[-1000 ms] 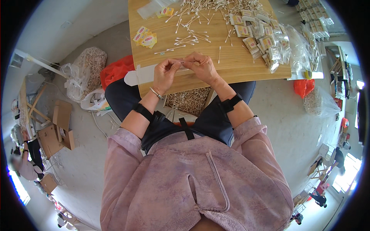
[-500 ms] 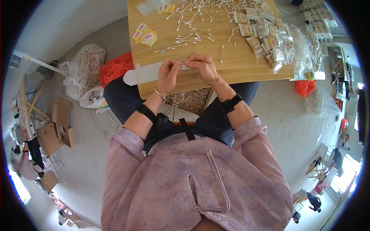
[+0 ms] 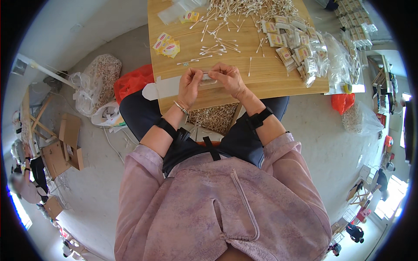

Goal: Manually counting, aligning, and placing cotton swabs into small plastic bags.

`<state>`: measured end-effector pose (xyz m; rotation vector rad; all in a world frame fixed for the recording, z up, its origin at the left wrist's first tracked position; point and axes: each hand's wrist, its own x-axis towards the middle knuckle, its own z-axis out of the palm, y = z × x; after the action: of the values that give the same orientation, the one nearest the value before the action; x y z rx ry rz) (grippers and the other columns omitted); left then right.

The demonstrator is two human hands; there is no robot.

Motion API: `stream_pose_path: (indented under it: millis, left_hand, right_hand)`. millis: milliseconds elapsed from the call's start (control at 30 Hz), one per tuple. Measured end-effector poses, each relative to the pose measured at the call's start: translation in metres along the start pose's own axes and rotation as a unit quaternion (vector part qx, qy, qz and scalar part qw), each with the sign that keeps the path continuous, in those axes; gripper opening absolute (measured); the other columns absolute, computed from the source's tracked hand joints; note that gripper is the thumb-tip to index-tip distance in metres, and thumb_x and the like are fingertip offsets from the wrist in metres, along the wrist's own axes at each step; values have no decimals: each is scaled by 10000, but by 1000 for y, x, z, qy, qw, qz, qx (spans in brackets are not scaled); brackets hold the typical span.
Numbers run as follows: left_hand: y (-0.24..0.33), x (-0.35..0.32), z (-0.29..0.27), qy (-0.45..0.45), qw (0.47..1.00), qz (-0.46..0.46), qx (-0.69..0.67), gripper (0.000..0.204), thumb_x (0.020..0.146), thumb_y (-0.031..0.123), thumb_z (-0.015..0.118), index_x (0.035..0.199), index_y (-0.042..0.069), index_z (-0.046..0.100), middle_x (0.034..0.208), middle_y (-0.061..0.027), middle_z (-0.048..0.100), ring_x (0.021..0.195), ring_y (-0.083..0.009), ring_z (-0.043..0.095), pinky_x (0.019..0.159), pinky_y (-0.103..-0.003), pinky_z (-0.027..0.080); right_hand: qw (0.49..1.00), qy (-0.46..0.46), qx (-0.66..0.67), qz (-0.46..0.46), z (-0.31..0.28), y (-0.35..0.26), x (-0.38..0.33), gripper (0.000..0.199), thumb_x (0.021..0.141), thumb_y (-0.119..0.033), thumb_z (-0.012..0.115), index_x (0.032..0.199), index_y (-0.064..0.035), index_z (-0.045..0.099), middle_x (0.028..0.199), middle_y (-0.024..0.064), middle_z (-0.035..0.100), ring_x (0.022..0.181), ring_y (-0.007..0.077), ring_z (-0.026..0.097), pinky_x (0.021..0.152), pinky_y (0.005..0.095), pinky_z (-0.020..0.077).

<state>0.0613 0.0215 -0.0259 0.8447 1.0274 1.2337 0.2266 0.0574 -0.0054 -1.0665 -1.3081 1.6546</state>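
Note:
Over the near edge of the wooden table (image 3: pixel 270 78), my left hand (image 3: pixel 189 88) and my right hand (image 3: pixel 229 80) pinch a small clear plastic packet (image 3: pixel 206 79) from both sides. Its contents are too small to make out. Beyond my fingers lie several loose cotton swabs (image 3: pixel 222 45), with a single cotton swab (image 3: pixel 250 66) apart to the right. White strips of tape or paper (image 3: pixel 167 87) lie at the table edge beside my left hand. Small yellow printed cards (image 3: pixel 167 45) form a pile farther left.
A heap of cotton swabs (image 3: pixel 265 8) covers the far table. Filled swab packets (image 3: pixel 300 48) and clear plastic bags (image 3: pixel 342 61) crowd the right side. Below the table edge sits a box of swabs (image 3: pixel 211 117). Red bags (image 3: pixel 133 82) and cardboard boxes (image 3: pixel 69 139) stand on the floor.
The packet shows more plainly between my fingers and both hands still grip it. The table has shifted slightly within the view.

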Motion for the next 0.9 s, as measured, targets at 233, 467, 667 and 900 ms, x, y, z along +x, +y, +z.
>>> stream_pose_path:
  millis: [233, 467, 667, 900]
  left_hand:
    - [24, -1, -11, -57, 998, -16, 12, 313, 933, 233, 540, 1175, 35, 535, 1096, -80, 619, 1071, -155, 566, 938, -297, 444]
    - [50, -28, 11, -103, 843, 324, 418, 497, 718, 143, 748, 1184, 138, 579, 1183, -36, 619, 1265, -269, 442, 1069, -419, 327]
    - [65, -28, 16, -176, 816, 366, 411, 353, 649, 149, 806, 978, 203, 689, 1055, 42, 680, 1208, -201, 514, 1125, -422, 207]
    - [77, -27, 19, -182, 903, 243, 303, 256, 673, 182, 804, 912, 185, 711, 932, 41, 708, 1077, -135, 604, 1136, -404, 159]
  right_hand:
    - [982, 66, 110, 136, -8, -20, 1, 86, 831, -113, 633, 802, -32, 634, 715, 9, 588, 630, 96, 536, 534, 225, 407]
    - [929, 69, 260, 256, -2, -19, -9, 92, 864, -109, 571, 858, -18, 590, 723, 49, 557, 562, 129, 542, 473, 242, 445]
    - [901, 43, 320, 290, 33, -33, -17, 163, 923, -162, 447, 884, -54, 562, 724, 27, 555, 532, 109, 519, 408, 231, 388]
    - [899, -36, 332, 282, 27, -31, -24, 172, 948, -162, 392, 891, -103, 544, 694, -8, 529, 469, 61, 460, 349, 190, 297]
